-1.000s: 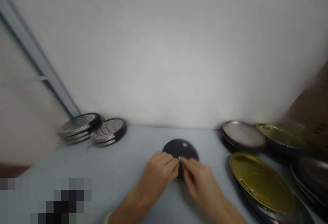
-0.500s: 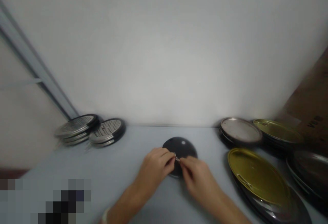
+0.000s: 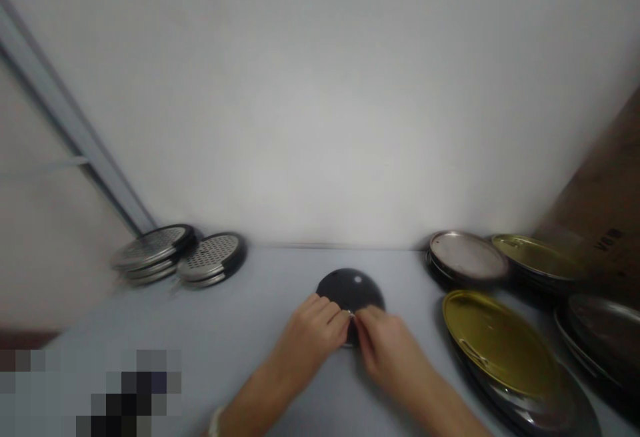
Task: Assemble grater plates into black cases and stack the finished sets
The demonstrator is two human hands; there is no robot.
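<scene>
A dark round domed lid [image 3: 350,287] lies on the pale table [image 3: 240,330] near the back wall. My left hand [image 3: 313,333] and my right hand [image 3: 387,350] meet over its near edge, fingers pinched together. Between the fingertips glints a tiny shiny metal piece [image 3: 351,315], too small to name. Both hands cover the lid's front part.
Two stacks of perforated metal discs [image 3: 207,257] sit at the back left. On the right lie round trays: a silver one [image 3: 467,255], gold ones [image 3: 493,340] and a dark one [image 3: 600,327]. A brown cardboard box [image 3: 605,217] stands at the far right.
The hands have closed slightly nearer together over the lid's edge, still pinching the small shiny piece. The view shifted a little; nothing else moved.
</scene>
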